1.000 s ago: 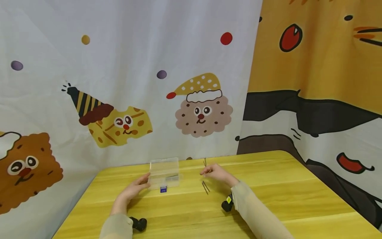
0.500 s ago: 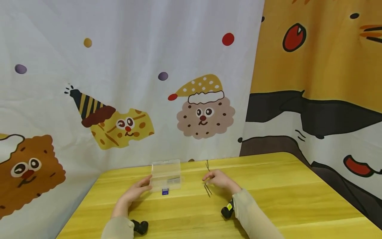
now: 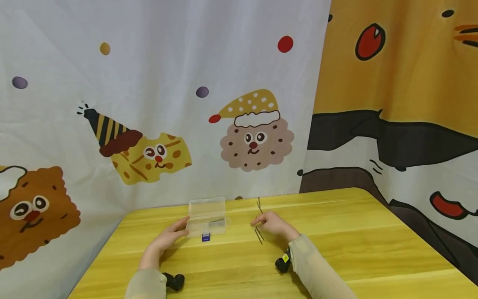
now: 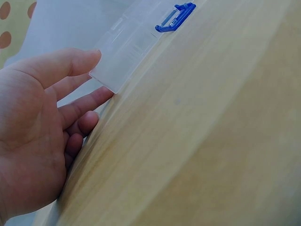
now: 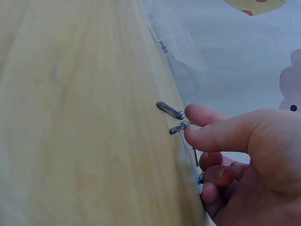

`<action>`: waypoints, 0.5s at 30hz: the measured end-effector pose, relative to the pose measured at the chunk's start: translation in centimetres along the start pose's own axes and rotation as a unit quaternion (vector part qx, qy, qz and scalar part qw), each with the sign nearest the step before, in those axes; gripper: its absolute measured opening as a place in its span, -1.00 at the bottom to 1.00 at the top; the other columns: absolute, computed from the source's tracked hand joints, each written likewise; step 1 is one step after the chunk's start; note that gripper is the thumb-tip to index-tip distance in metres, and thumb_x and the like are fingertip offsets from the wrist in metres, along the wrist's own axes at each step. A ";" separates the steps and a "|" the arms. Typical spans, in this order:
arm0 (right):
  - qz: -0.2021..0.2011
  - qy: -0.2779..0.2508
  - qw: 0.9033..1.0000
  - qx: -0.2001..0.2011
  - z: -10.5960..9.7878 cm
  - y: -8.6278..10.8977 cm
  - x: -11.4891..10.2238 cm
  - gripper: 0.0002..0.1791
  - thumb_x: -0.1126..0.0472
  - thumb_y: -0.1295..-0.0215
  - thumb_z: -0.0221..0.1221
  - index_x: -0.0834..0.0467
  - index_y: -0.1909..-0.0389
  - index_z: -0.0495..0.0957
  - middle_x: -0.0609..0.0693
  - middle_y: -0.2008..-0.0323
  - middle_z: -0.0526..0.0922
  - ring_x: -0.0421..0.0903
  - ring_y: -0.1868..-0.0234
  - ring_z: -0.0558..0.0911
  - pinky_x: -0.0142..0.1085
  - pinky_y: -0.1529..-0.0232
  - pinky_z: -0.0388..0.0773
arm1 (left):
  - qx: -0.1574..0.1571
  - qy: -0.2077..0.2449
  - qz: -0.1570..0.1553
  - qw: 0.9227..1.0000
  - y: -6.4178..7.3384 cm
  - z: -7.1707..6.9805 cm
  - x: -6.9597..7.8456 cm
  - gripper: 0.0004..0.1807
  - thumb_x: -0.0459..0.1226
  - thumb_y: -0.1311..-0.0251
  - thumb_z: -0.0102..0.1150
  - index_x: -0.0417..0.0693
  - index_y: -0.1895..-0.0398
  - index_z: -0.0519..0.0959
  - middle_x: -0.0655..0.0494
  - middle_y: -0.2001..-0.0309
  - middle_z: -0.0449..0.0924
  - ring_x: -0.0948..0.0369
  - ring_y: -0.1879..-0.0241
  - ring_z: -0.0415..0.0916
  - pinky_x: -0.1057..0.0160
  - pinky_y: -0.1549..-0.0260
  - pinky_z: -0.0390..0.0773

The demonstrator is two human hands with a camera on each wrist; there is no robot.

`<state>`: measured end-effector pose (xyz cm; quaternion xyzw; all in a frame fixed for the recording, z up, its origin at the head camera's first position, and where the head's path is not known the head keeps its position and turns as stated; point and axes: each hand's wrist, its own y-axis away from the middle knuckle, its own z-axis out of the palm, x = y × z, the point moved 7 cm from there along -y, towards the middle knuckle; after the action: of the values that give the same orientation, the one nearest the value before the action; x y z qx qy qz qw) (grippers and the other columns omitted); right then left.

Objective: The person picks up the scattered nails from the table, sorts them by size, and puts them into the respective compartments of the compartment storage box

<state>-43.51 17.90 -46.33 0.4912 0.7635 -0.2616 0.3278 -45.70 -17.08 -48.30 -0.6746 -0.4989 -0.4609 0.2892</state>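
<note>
A clear plastic box (image 3: 206, 218) with a raised lid and a blue latch (image 3: 206, 237) stands at the table's far left. My left hand (image 3: 169, 236) holds it by the near left corner, thumb at the upper edge and a finger at the lower corner (image 4: 114, 92). Metal pins (image 3: 259, 235), slim with rounded heads, lie to the right of the box, near my right hand (image 3: 271, 223). In the right wrist view, thumb and forefinger stand apart right at the heads of two pins (image 5: 170, 110); the other fingers are curled.
More pins (image 3: 259, 204) lie beyond my right hand, near the table's back edge. Something thin and dark (image 3: 216, 221) shows within the box. A printed cloth (image 3: 160, 62) hangs behind the yellow wooden table (image 3: 231, 270). Black cameras (image 3: 282, 264) sit at both wrists.
My right hand has come nearer over the close pair of pins, its fingertips now overlapping their far ends. My left hand stays at the box. The head view shifts slightly.
</note>
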 end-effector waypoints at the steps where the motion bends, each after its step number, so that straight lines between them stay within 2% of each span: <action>1: -0.002 -0.002 1.000 -0.003 0.1 0.0 0.0 -0.68 0.50 -0.21 0.12 0.19 0.10 0.72 0.12 0.01 0.65 0.01 0.20 0.56 -0.19 0.23 0.50 | 0.000 0.000 -0.001 1.000 0.1 0.0 0.0 -0.28 -0.20 -0.32 0.17 -0.07 -0.49 0.16 -0.34 -0.42 0.10 -0.22 -0.41 0.01 -0.25 -0.27 0.09; 3: -0.004 -0.004 1.000 -0.004 0.1 0.2 0.0 -0.69 0.50 -0.20 0.13 0.19 0.13 0.73 0.12 0.02 0.67 0.12 -0.10 0.54 -0.06 0.03 0.53 | 0.000 0.000 -0.002 1.000 0.1 0.1 0.0 -0.29 -0.20 -0.32 0.17 -0.06 -0.49 0.16 -0.34 -0.41 0.11 -0.23 -0.40 0.01 -0.26 -0.27 0.10; 5: -0.004 -0.005 1.000 -0.004 0.2 0.3 0.0 -0.71 0.50 -0.18 0.14 0.19 0.17 0.74 0.09 0.07 0.69 0.18 -0.17 0.50 0.02 -0.06 0.50 | 0.001 -0.001 -0.002 1.000 0.1 0.1 -0.1 -0.29 -0.21 -0.32 0.17 -0.06 -0.49 0.17 -0.34 -0.41 0.11 -0.23 -0.40 0.02 -0.26 -0.26 0.11; 10: 0.000 0.002 1.000 0.007 0.1 0.5 0.0 -0.72 0.51 -0.14 0.17 0.19 0.23 0.75 0.01 0.21 0.73 0.11 0.00 0.61 0.00 0.00 0.54 | 0.001 -0.001 0.002 1.000 0.0 0.0 -0.2 -0.30 -0.22 -0.32 0.16 -0.07 -0.49 0.17 -0.35 -0.41 0.12 -0.23 -0.40 0.03 -0.25 -0.26 0.11; 15: 0.007 0.022 0.999 0.024 -0.3 0.5 -0.1 -0.73 0.51 -0.10 0.19 0.17 0.29 0.75 -0.02 0.24 0.72 -0.02 0.16 0.62 -0.09 0.13 0.56 | -0.002 -0.003 0.005 1.000 0.1 0.1 0.1 -0.29 -0.22 -0.32 0.16 -0.08 -0.49 0.16 -0.35 -0.41 0.11 -0.24 -0.40 0.01 -0.26 -0.27 0.10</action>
<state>-43.08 18.31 -46.09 0.5101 0.7605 -0.2665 0.3005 -45.56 -17.03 -48.22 -0.6789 -0.4955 -0.4589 0.2883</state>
